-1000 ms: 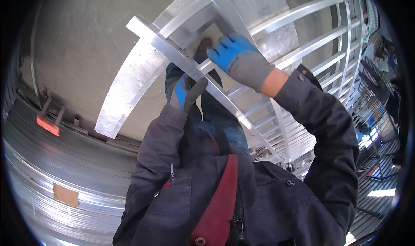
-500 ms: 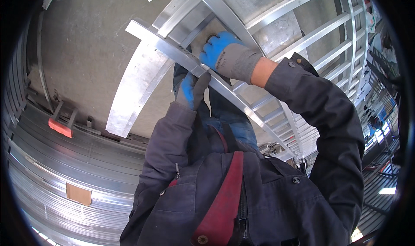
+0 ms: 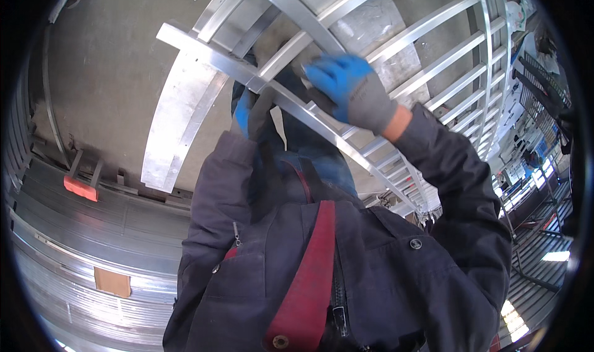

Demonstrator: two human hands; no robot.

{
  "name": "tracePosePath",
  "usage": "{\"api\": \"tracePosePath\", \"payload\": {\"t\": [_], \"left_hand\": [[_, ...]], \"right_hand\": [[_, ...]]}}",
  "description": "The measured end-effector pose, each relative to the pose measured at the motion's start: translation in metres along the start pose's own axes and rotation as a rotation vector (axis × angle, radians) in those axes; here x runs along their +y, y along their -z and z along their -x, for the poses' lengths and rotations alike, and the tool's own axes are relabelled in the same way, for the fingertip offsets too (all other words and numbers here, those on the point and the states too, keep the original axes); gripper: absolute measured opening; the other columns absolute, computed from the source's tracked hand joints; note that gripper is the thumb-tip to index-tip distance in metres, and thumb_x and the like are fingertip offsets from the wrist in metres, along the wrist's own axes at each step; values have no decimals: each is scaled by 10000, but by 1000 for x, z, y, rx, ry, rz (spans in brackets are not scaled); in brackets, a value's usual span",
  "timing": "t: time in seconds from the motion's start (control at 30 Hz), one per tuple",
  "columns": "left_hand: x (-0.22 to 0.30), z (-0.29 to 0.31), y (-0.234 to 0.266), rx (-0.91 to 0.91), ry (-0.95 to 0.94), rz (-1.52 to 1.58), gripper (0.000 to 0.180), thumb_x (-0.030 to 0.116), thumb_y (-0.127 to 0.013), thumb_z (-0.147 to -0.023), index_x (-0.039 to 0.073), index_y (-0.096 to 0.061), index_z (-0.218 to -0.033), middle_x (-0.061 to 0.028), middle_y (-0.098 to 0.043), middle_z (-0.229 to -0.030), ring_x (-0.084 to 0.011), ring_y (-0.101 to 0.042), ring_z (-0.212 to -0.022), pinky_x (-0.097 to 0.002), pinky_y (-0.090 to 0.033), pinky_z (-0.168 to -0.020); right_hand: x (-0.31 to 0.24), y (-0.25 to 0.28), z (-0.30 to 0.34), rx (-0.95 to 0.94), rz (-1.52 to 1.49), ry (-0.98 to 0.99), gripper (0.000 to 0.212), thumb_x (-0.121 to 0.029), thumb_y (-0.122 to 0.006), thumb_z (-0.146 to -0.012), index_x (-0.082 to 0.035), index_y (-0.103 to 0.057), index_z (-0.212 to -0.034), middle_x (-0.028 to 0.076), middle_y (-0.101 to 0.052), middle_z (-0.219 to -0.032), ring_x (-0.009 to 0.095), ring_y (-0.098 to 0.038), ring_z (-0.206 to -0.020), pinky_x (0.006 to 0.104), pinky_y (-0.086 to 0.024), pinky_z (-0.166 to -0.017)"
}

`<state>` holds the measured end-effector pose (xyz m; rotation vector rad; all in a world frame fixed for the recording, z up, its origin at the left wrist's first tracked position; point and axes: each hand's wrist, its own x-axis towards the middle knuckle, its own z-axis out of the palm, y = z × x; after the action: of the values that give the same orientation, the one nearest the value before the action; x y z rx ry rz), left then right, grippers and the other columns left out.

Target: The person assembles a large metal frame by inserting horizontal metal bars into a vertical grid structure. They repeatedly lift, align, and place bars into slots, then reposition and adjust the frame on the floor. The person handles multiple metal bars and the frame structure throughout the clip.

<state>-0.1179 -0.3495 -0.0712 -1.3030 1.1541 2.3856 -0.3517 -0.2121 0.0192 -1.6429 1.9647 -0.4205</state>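
Note:
A ladder-like aluminium frame [image 3: 215, 57] lies across in front of my legs, its near side rail running from upper left to lower right. My left hand [image 3: 252, 113], in a grey and blue work glove, is closed on this rail from below, close to where a rung [image 3: 288, 55] meets it. My right hand [image 3: 356, 92], gloved the same way, hovers over the frame just right of that joint. Motion smears its fingers, so whether they hold anything is unclear.
A wide, shiny metal strip [image 3: 176, 120] extends from beneath the frame's left end. Long metal profiles [image 3: 55, 240] are stacked at lower left, with a brown cardboard piece [image 3: 112, 282] on them. A red-ended bracket [image 3: 81, 188] stands beside the stack. More rungs [image 3: 433, 79] curve away on the right.
My right hand has lifted off the joint and moved right, uncovering the rung there. My left hand keeps its grip on the rail. The whole view has shifted slightly.

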Motion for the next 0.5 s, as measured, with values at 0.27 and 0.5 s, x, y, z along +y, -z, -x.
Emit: {"api": "tracePosePath", "payload": {"t": [0.27,0.5], "left_hand": [[-28,37,-60,-122,170,-165,464,254,-711,-960,-53,-596,-1289,-121,-674,-1125,-189,-658,-1000,-303,-543,-847],[-35,38,-68,-50,89,-223,363,172,-698,-956,-46,-562,-1212,-120,-684,-978,-212,-707,-854,-333,-613,-754]], "right_hand": [[-1,-55,54,-140,259,103,319,-189,-600,-905,-64,-687,-1186,94,-698,-1173,263,-628,-1140,382,-443,-1030],[7,-64,44,-361,211,72,183,-206,-606,-918,-157,-694,-1070,65,-707,-1075,245,-653,-1051,357,-471,-944]]}}
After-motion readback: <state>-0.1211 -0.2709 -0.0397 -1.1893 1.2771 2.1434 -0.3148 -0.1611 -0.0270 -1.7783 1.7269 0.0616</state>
